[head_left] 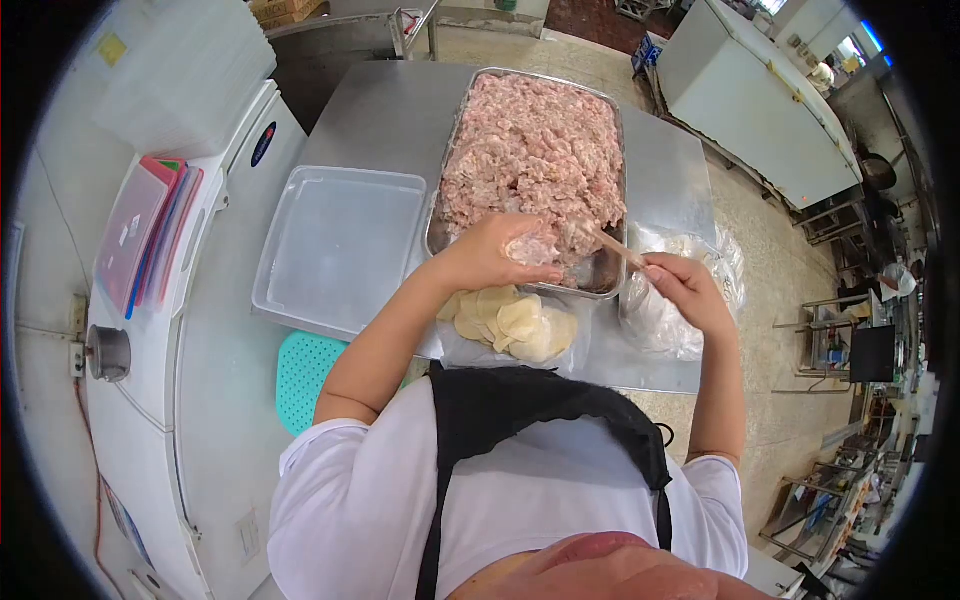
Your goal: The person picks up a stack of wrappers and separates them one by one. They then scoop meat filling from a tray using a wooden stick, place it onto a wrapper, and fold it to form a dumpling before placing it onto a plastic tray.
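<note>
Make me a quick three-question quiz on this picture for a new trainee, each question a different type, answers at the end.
1. True or false: the meat covers the whole bottom of the tray.

2. Fill in the blank: the right hand holds a ____ over the meat.

3. What lies between the tray and the apron?
A) Eggs
B) Pale rounds
C) A knife

Key: 1. False, bare metal shows at the near right corner. 2. Stick. 3. B.
</note>
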